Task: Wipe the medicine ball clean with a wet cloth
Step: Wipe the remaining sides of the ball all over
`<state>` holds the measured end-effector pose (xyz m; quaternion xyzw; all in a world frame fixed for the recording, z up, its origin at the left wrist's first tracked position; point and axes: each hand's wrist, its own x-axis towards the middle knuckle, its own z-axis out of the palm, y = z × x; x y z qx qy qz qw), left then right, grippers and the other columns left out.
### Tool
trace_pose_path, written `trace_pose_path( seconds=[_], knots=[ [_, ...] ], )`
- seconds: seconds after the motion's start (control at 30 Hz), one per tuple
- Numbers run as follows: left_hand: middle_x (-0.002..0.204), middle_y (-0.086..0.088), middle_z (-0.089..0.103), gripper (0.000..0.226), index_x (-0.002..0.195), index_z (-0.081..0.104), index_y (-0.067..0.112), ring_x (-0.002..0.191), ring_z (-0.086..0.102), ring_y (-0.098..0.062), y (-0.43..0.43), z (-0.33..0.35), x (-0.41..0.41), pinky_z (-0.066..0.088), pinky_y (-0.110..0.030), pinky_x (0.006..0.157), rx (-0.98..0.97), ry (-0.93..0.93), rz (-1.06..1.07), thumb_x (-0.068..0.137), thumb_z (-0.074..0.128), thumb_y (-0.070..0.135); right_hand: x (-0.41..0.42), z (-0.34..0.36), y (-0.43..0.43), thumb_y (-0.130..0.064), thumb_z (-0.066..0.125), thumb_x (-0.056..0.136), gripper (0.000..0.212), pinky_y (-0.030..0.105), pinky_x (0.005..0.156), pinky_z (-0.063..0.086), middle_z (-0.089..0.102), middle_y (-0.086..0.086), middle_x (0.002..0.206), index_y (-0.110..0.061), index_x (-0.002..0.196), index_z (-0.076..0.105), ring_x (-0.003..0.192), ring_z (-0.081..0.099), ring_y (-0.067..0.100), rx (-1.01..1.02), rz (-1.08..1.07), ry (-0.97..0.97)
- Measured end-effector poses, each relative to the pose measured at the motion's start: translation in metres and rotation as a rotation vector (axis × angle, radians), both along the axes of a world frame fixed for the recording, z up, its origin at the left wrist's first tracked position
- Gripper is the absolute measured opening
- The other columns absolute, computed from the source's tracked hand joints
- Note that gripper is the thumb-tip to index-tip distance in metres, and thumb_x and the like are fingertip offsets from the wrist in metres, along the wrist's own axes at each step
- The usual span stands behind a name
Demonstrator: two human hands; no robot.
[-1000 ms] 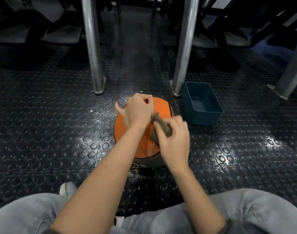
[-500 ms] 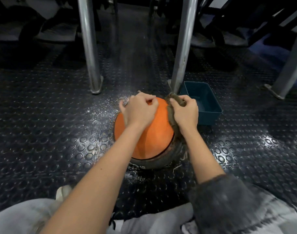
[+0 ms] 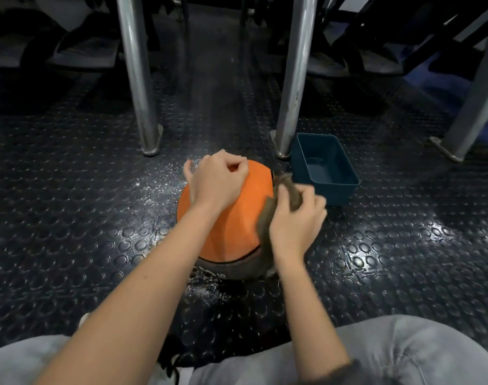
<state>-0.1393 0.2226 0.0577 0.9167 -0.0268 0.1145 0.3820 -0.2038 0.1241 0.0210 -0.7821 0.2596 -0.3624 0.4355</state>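
Observation:
An orange medicine ball (image 3: 237,218) with a dark grey lower band sits on the studded black floor in front of my knees. My left hand (image 3: 215,179) rests on top of the ball with its fingers curled against the surface. My right hand (image 3: 295,218) grips a brown-grey cloth (image 3: 267,215) and holds it against the ball's right side. The cloth hangs down along the ball's edge. The ball's far side is hidden by my hands.
A dark teal plastic tub (image 3: 324,168) stands just right of the ball. Two metal posts, the left post (image 3: 138,79) and the right post (image 3: 295,79), rise behind it, and another leg (image 3: 470,107) is at far right. Wet specks (image 3: 159,187) glisten on the floor.
My right hand with the cloth went from the ball's front to its upper right, then slid down the right side. My left hand stayed on top.

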Motion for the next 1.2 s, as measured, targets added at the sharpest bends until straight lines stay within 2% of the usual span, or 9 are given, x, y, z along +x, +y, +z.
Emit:
trace_pose_path(
  seconds=[0.17,0.33,0.5,0.67,0.77,0.83,0.97,1.07,1.2],
  knots=[
    [0.112,0.02,0.061,0.023,0.102,0.07,0.037,0.113,0.048,-0.006,0.002,-0.005,-0.02,0.007,-0.045,0.114,-0.011,-0.028,0.016,0.092,0.049,0.04,0.072,0.008,-0.049,-0.042,0.064,0.08,0.016,0.046,0.087,0.048,0.064,0.0,0.091,-0.029,0.072,0.059,0.104,0.057,0.03,0.239,0.27,0.345],
    [0.115,0.019,0.063,0.024,0.101,0.07,0.035,0.115,0.05,-0.007,-0.001,0.0,-0.016,0.006,-0.049,0.113,-0.022,0.01,0.081,0.092,0.049,0.043,0.013,0.006,-0.021,-0.04,0.057,0.089,0.019,0.037,0.09,0.04,0.052,-0.002,0.101,-0.022,0.094,0.061,0.101,0.047,0.017,0.127,0.18,0.203],
    [0.118,0.018,0.064,0.024,0.103,0.07,0.035,0.118,0.05,-0.01,-0.001,0.0,-0.016,0.004,-0.048,0.114,-0.01,-0.009,0.015,0.094,0.049,0.041,-0.05,0.0,0.022,-0.026,0.063,0.089,0.009,0.03,0.087,0.032,0.044,-0.004,0.097,-0.019,0.091,0.058,0.095,0.041,0.012,0.076,0.079,0.016],
    [0.118,0.021,0.062,0.022,0.105,0.07,0.035,0.12,0.047,-0.006,0.006,-0.006,-0.025,-0.001,-0.043,0.113,-0.02,-0.074,-0.059,0.093,0.051,0.038,0.018,0.014,-0.029,-0.037,0.057,0.091,0.014,0.037,0.091,0.04,0.055,0.0,0.1,-0.025,0.084,0.054,0.099,0.048,0.019,0.167,0.127,0.282],
    [0.122,0.024,0.058,0.024,0.113,0.066,0.037,0.123,0.043,-0.004,0.011,-0.004,-0.035,-0.005,-0.042,0.114,0.01,-0.102,-0.125,0.095,0.049,0.037,0.061,0.007,-0.05,-0.034,0.065,0.085,0.019,0.038,0.084,0.048,0.063,-0.001,0.082,-0.024,0.071,0.058,0.092,0.06,0.024,0.325,0.253,0.365],
    [0.133,0.029,0.047,0.032,0.127,0.053,0.043,0.132,0.03,-0.001,0.015,-0.002,-0.037,-0.012,-0.045,0.112,0.166,-0.082,-0.258,0.096,0.042,0.043,0.076,0.004,-0.056,-0.033,0.069,0.082,0.016,0.034,0.082,0.047,0.064,0.0,0.082,-0.022,0.072,0.062,0.089,0.06,0.022,0.365,0.343,0.396],
    [0.151,0.032,0.009,0.081,0.144,0.016,0.05,0.142,-0.003,-0.002,0.019,0.006,-0.03,-0.012,-0.059,0.11,0.4,0.152,-0.472,0.075,0.052,0.072,0.077,0.006,-0.054,-0.043,0.06,0.084,0.039,0.037,0.103,0.036,0.04,0.001,0.12,-0.012,0.107,0.065,0.12,0.037,0.017,0.347,0.326,0.418],
    [0.153,0.029,0.001,0.103,0.144,0.01,0.051,0.142,-0.007,-0.003,0.023,0.011,-0.029,-0.004,-0.065,0.109,0.378,0.284,-0.485,0.06,0.066,0.073,0.056,0.01,-0.045,-0.044,0.055,0.086,0.045,0.036,0.101,0.038,0.051,0.003,0.115,-0.005,0.105,0.066,0.115,0.044,0.021,0.249,0.345,0.313],
    [0.154,0.027,0.002,0.101,0.144,0.011,0.051,0.143,-0.005,-0.006,0.024,0.015,-0.021,0.003,-0.066,0.109,0.37,0.311,-0.455,0.062,0.068,0.069,0.001,0.009,-0.01,-0.027,0.052,0.095,0.029,0.022,0.085,0.025,0.043,0.002,0.109,-0.005,0.107,0.066,0.098,0.033,0.015,0.042,0.203,0.14]
  ],
)
